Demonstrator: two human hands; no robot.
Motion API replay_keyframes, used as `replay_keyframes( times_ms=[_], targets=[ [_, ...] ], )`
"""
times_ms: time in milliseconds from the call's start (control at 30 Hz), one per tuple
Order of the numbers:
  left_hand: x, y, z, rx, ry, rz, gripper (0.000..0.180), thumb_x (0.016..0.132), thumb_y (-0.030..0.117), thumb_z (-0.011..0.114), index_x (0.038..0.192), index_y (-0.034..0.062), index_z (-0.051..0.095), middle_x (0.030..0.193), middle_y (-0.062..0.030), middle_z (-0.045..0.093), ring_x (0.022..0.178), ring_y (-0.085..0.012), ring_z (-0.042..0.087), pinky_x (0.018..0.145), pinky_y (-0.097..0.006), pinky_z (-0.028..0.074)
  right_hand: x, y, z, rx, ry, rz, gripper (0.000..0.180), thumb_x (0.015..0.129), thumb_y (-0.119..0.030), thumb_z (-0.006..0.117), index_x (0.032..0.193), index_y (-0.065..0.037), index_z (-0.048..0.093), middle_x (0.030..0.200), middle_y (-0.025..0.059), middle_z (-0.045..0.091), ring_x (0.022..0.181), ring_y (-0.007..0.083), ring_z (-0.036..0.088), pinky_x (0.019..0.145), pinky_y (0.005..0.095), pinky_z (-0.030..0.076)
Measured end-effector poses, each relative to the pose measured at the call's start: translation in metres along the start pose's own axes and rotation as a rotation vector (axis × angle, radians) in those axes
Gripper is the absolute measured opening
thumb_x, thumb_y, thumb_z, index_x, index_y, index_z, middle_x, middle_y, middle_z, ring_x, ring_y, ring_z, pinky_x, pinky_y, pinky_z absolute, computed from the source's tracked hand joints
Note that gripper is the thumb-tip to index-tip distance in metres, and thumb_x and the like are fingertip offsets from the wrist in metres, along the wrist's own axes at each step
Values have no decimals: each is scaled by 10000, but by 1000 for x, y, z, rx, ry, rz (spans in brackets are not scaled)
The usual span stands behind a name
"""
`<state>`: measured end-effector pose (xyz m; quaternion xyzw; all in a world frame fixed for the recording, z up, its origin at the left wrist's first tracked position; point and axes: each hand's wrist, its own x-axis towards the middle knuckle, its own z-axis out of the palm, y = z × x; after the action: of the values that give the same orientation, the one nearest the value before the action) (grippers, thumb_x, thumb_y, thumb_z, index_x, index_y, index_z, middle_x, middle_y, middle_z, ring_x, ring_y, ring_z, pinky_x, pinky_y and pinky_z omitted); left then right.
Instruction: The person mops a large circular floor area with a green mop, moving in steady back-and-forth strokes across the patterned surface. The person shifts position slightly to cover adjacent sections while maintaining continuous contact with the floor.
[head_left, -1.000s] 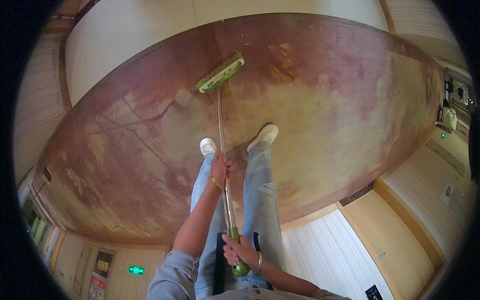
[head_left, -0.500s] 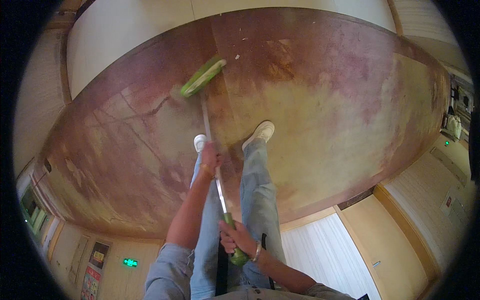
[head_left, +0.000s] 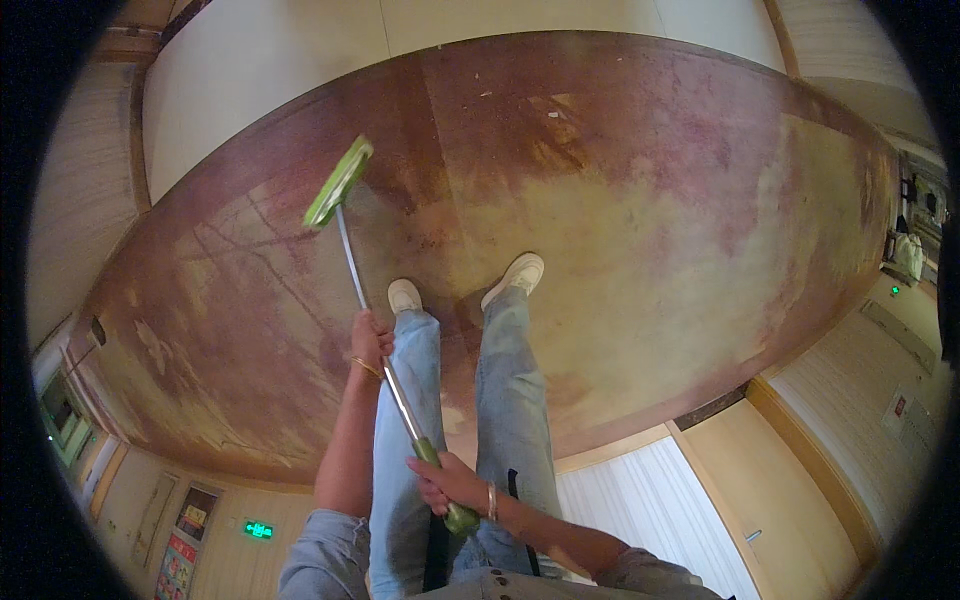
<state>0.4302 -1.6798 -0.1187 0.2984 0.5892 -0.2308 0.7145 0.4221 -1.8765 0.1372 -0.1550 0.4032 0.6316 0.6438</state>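
Note:
A long-handled broom (head_left: pixel 348 250) with a metal pole slants across the middle of the view. Its narrow green head (head_left: pixel 340 182), pale along the middle, is over the carpet at the upper left, ahead of my left foot. Partway down the pole my left hand (head_left: pixel 372 338) is wrapped round the metal. My right hand (head_left: pixel 452 484) closes round the green grip at the near end, in front of my thighs. A small white scrap (head_left: pixel 553 114) lies on the carpet to the right of the head.
The patterned carpet (head_left: pixel 640 260) in brown, purple and yellow spreads round my white shoes (head_left: pixel 514 280). Pale floor or wall panels (head_left: pixel 270 60) border its far side. At the lower right is a wooden door (head_left: pixel 770 490); a green lit sign (head_left: pixel 258 529) hangs at the lower left.
The broom's head has swung left and a little nearer, and my left hand moved left with the pole. My right hand has shifted slightly left. A white scrap shows farther right than before.

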Motion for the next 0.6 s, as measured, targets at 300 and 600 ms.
replay_keyframes(
  times_ms=[300,600],
  targets=[
    [73,-58,95,-217,-320,-198,246,822,446,392,774,207,427,592,-20,419,444,-185,398,361,-337,285,-35,-42,-22,123,134,-117,289,864,-322,495,718,-135,331,468,-36,307,358,70,318,323,241,305],
    [-38,-52,147,-212,-331,-117,279,807,503,437,737,241,371,541,62,312,400,-97,267,330,-247,198,-69,0,15,-30,347,-88,297,863,-280,503,686,-104,343,467,-10,326,346,100,333,321,267,314]
  ],
)
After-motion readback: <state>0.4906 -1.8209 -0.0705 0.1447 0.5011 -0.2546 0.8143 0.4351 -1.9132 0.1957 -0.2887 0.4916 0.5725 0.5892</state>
